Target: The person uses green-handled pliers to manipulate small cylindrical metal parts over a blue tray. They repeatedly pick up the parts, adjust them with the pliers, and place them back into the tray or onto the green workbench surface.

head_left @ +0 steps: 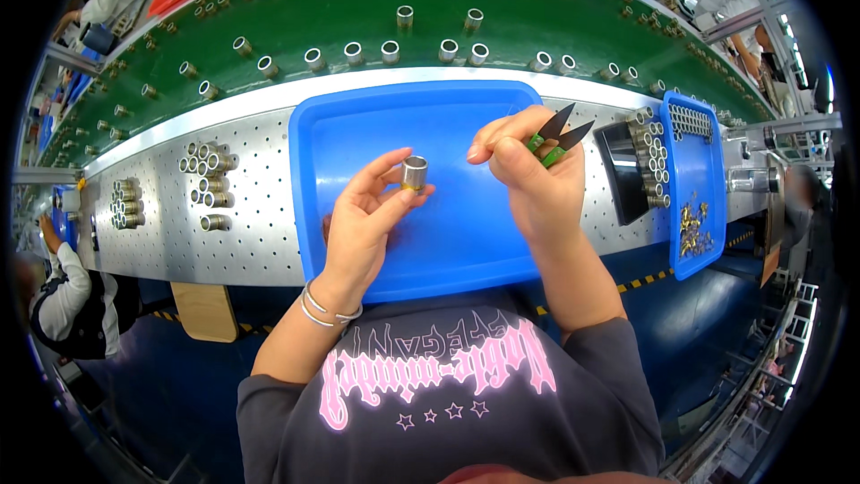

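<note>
While the left hand [360, 220] pinches a metal tube [414, 172] mid-frame, the right hand [542, 181], right of centre, grips scissors [557, 124], blades pointing away; looks like a trimming step; any snip calls for turning them inward.

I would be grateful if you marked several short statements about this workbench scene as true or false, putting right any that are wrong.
1. The left hand holds a metal cylinder. True.
2. The right hand holds a screwdriver. False: it holds green-handled snips.
3. The metal cylinder is held over the large blue tray. True.
4. Metal cylinders stand on the green surface beyond the large blue tray. True.
5. The silver bracelet is on the right wrist. False: it is on the left wrist.
6. The smaller blue tray lies to the left of the large one. False: it lies to the right.
</note>
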The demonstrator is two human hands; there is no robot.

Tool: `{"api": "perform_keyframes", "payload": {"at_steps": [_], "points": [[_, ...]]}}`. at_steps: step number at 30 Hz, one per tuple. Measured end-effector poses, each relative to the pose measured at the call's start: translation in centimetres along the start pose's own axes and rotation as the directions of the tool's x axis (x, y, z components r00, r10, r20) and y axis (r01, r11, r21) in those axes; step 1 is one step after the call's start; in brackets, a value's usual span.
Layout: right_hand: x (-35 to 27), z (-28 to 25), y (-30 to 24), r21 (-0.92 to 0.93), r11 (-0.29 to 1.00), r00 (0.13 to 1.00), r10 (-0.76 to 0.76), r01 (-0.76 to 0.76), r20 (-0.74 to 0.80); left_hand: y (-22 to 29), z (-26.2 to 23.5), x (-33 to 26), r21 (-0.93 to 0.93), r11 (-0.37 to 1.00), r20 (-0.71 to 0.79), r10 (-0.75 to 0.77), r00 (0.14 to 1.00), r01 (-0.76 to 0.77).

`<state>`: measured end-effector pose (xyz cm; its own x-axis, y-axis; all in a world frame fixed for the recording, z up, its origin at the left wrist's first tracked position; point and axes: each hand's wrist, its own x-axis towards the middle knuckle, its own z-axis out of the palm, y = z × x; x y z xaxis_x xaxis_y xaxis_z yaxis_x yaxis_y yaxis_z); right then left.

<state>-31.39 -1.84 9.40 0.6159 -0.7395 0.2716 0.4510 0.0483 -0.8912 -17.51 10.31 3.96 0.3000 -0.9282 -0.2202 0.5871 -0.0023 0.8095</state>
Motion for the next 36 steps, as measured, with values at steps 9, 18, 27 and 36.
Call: {"api": "perform_keyframes", "payload": {"at_steps": [9,18,27,36], "points": [[1.2,0.8,-0.5,-0.132,0.99,0.999,0.046,-0.046,-0.004,-0.1,0.1,0.0,0.126,0.992,-0.007,0.0,1.0,0.001],[-1.3,0.1,3.6,-0.84,0.518,0.984,-0.018,0.161,0.178,0.2,-0.5,0.2,-0.056,0.998,-0.098,-0.016,0.995,0.01],[-2.1,0.0,3.9,-0.837,0.53,0.99,-0.04,0.137,0.137,0.0,-0.4,0.0,-0.024,1.0,-0.075,0.0,0.997,-0.002],[-2.2,-0.1,3.6,-0.828,0.549,0.992,-0.019,0.115,0.125,-0.1,-0.3,-0.1,-0.009,1.0,-0.071,-0.008,0.997,0.007]]}}
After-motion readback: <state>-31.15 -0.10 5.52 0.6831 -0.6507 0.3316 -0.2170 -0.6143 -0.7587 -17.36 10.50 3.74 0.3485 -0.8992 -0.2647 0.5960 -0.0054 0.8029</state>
